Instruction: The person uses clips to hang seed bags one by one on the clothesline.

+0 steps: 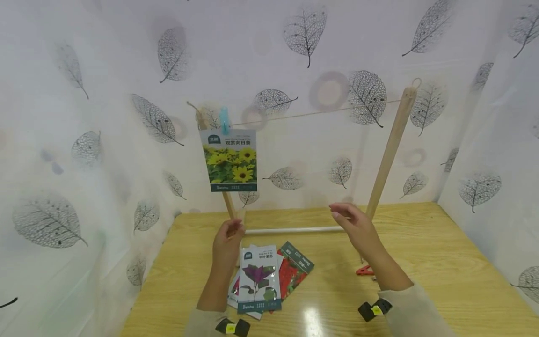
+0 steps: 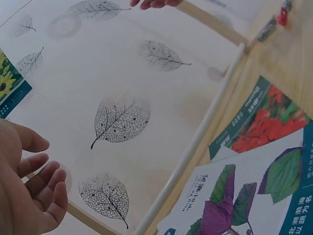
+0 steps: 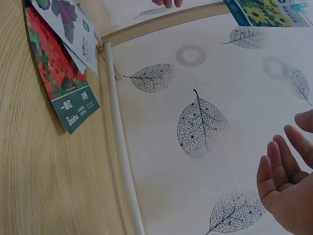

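A seed packet with yellow sunflowers point(image 1: 230, 161) hangs from a string point(image 1: 311, 113), clipped by a light blue clothespin point(image 1: 224, 120). Below it is my left hand point(image 1: 227, 243), fingers loosely curled around nothing, near the left wooden post point(image 1: 229, 204). My right hand point(image 1: 358, 229) hovers by the right post point(image 1: 389, 154), its relaxed fingers also bare in the right wrist view. On the table, a packet with a purple-leaved plant point(image 1: 259, 281) overlaps a packet with red flowers point(image 1: 294, 269); at least one more lies mostly hidden underneath.
A white rod point(image 1: 294, 230) joins the posts near the tabletop. A red clothespin point(image 1: 364, 270) lies under my right forearm, with another clip partly hidden beside it. Leaf-printed white curtains point(image 1: 294, 56) enclose the wooden table point(image 1: 442, 267) at the back and sides.
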